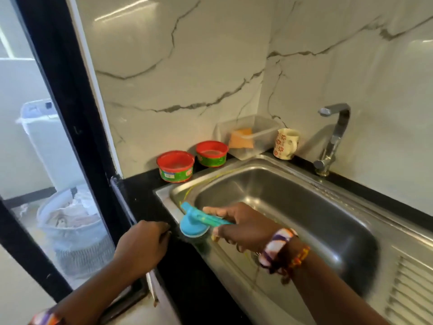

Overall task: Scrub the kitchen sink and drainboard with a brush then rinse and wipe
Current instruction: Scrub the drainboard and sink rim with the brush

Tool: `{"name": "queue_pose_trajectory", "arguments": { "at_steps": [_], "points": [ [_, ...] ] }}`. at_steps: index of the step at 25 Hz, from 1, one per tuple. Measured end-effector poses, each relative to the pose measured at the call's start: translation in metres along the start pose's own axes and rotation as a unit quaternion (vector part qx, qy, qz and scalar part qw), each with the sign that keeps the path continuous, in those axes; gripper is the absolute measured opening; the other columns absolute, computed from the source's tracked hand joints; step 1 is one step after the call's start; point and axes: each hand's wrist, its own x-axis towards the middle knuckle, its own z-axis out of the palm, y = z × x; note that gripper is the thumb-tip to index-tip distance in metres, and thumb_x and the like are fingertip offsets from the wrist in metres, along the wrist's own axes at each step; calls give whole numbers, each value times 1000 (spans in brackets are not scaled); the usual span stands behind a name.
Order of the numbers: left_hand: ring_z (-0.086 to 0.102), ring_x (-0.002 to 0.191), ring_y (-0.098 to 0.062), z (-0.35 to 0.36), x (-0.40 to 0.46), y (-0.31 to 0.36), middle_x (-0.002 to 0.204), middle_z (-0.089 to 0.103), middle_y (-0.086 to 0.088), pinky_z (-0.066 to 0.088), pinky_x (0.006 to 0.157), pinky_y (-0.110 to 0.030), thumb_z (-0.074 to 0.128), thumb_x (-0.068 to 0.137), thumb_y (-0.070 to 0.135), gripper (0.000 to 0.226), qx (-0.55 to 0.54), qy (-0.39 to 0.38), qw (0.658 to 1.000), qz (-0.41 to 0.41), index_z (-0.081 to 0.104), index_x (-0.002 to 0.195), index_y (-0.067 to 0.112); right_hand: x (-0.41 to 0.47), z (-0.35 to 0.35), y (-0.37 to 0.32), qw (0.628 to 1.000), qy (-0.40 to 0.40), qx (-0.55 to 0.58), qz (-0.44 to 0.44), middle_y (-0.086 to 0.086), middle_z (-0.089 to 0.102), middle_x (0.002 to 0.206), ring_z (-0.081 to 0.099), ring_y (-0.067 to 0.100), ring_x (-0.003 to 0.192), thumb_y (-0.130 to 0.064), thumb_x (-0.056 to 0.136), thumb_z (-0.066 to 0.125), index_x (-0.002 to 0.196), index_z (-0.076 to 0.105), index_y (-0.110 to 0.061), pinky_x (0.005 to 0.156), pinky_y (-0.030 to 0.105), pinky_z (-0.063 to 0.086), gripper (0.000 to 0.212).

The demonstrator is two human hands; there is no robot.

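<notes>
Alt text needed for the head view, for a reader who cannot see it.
A person's right hand grips a blue brush, its head on the near-left rim of a steel sink, while the left hand rests on the black counter. Two red tubs, a mug and a tap stand behind.

We can read no text anywhere. The nearer red-lidded tub (175,165) carries a green wrapper with a small pale label patch, and the second tub (212,153) a similar green band, but the print on both is too blurred for us to make out.
</notes>
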Motion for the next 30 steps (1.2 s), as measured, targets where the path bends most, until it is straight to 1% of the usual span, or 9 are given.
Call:
{"name": "queue_pose_trajectory", "arguments": {
  "at_steps": [7,10,12,17,19,21,25,28,30],
  "points": [
    [46,125,-20,-23,147,24,139,45,1,47,88,-33,42,93,37,44,32,13,991,128,40,135,24,131,-76,0,956,286,60,8,-17,52,74,47,-10,46,-11,90,57,130,54,-18,46,4,34,41],
    [32,134,-27,-15,219,42,146,30,-12,41,96,-35,39,95,39,55,88,-17,981,172,29,140,9,208,-99,4,944,325,-38,49,2,65,112,63,12,96,-8,90,54,130,55,-12,81,19,46,41],
    [25,138,-32,-7,250,48,149,26,-17,33,105,-38,35,97,40,57,134,-66,974,170,26,143,8,246,-106,13,945,299,-80,109,11,61,126,56,26,118,-10,87,55,125,60,-10,97,28,42,38],
    [49,123,-26,3,277,42,130,54,-4,42,97,-33,32,99,40,41,167,-112,950,237,55,125,19,278,-107,17,951,213,-169,146,16,60,124,56,30,115,-14,89,52,124,58,-7,91,28,43,36],
    [48,123,-29,3,275,42,132,52,-9,40,97,-33,30,99,39,44,161,-120,950,238,54,125,13,274,-118,16,959,166,-187,134,8,65,105,63,18,86,-14,89,53,122,61,-11,71,18,48,34],
    [50,118,-29,1,271,42,129,52,-13,40,93,-32,34,98,35,42,148,-119,958,214,53,122,7,272,-131,19,963,127,-185,151,-4,58,76,44,2,55,-15,89,55,118,64,-12,45,7,35,31],
    [32,134,-33,-1,267,44,147,30,-19,29,106,-38,30,98,45,56,168,-136,953,213,40,137,6,275,-130,29,960,174,-166,144,8,66,107,49,10,71,-16,89,53,124,60,-15,55,14,36,35],
    [26,138,-35,-1,268,43,149,26,-21,26,109,-40,28,99,46,57,184,-150,947,218,41,137,6,268,-126,36,973,149,-118,129,-10,56,77,38,-3,56,-12,88,53,124,60,-16,45,8,29,36],
    [23,139,-37,-2,269,44,150,24,-24,25,110,-41,28,99,46,59,196,-156,945,211,39,138,3,271,-131,43,963,184,-134,144,-7,51,75,35,-1,54,-15,87,53,121,62,-12,49,10,28,35]
  ]
}}
